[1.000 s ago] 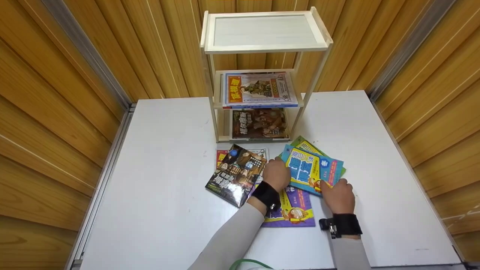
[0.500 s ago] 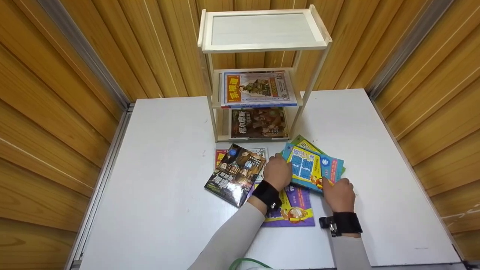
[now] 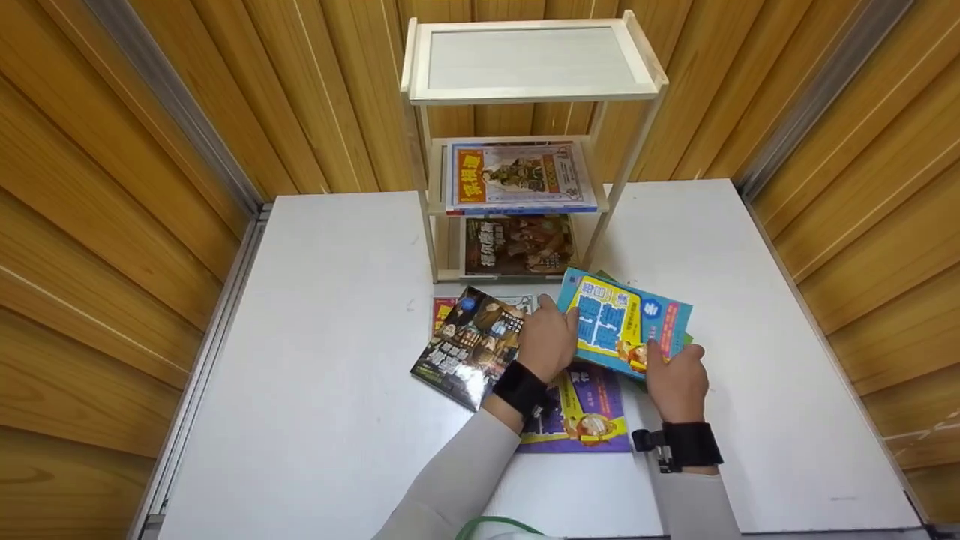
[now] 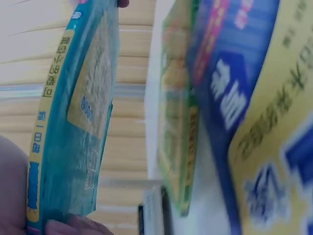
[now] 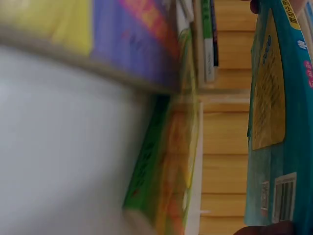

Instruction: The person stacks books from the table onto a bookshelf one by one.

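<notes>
Rack (image 3: 532,97), pale and three-tiered, stands at the back of the white table (image 3: 337,300). Just in front of its right front foot, a person holds a blue book (image 3: 611,319) between both hands. The left hand (image 3: 546,341) has its fingers curled round the end nearer the middle of the rack; the right hand (image 3: 679,382) pinches the near corner farther to the rack's right, its thumb laid on the cover. Both wrist views show this book tilted and raised, its back cover visible from below. Beneath it, near the rack's right foot, a green book (image 5: 146,161) lies on the table, only slivers of it showing in the head view. Farther out in front of the rack lies a purple book (image 3: 592,409), partly behind the left arm. In front of the rack's left half, a dark glossy book (image 3: 469,345) lies askew over a red-and-white book (image 3: 442,311). On the rack's middle shelf rests an illustrated book (image 3: 517,176) with a red-and-yellow title panel, and on its bottom shelf a brown book (image 3: 517,247). Wood-patterned panels (image 3: 360,135) rise behind the rack.
</notes>
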Available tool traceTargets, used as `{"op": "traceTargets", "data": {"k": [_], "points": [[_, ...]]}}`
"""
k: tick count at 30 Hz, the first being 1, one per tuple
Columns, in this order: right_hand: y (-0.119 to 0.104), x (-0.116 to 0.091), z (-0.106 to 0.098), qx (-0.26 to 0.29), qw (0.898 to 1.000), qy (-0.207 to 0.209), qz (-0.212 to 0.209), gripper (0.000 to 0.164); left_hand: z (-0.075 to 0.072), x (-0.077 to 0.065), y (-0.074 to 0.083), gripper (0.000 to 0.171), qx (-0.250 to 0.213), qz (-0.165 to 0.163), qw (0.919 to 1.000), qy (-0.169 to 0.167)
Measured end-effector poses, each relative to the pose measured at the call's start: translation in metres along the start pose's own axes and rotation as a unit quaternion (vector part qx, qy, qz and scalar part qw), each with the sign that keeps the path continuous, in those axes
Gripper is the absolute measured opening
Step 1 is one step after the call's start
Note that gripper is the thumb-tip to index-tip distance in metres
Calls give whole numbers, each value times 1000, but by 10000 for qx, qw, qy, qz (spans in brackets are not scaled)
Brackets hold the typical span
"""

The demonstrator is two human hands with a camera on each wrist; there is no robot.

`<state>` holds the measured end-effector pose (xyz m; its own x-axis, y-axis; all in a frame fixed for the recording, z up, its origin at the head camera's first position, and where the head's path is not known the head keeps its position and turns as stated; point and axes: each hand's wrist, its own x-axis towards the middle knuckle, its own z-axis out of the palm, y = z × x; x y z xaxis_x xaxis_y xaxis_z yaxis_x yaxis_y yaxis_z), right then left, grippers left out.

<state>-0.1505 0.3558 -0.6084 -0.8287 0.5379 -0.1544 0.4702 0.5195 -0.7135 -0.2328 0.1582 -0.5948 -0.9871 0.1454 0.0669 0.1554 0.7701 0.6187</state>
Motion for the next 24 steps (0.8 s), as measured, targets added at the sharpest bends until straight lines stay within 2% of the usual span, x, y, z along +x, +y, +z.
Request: {"op": "traceTargets", "data": {"k": [4, 5, 7, 8, 11, 12, 14, 15, 20, 24], "points": [[-18, -7, 8, 283, 9990, 2, -353, 70, -17, -3, -20, 49, -387, -31, 9992, 71], [-22, -9, 11, 320, 9986, -40, -421, 69, -16, -3, -29, 50, -373, 11, 9990, 237], [-31, -12, 17, 319, 9978, -134, -562, 65, -24, -6, -40, 48, -518, -22, 9980, 370], [-35, -14, 21, 291, 9975, -188, -619, 63, -17, -4, -54, 49, -525, 6, 9972, 536], [-47, -19, 32, 226, 9958, -380, -803, 59, -27, -10, -69, 50, -535, -165, 9951, 811], [-50, -20, 36, 200, 9950, -425, -887, 58, -34, -15, -71, 48, -634, -281, 9945, 787], [-55, -24, 44, 186, 9936, -489, -1003, 54, -36, -18, -82, 52, -457, -397, 9934, 976], [-57, -26, 48, 172, 9929, -490, -1073, 52, -49, -25, -77, 50, -477, -531, 9933, 908], [-63, -32, 64, 116, 9885, -404, -1455, 42, -62, -40, -88, 46, -486, -960, 9915, 736], [-65, -35, 74, 94, 9854, -618, -1584, 44, -68, -47, -96, 44, -392, -1215, 9898, 635]]}}
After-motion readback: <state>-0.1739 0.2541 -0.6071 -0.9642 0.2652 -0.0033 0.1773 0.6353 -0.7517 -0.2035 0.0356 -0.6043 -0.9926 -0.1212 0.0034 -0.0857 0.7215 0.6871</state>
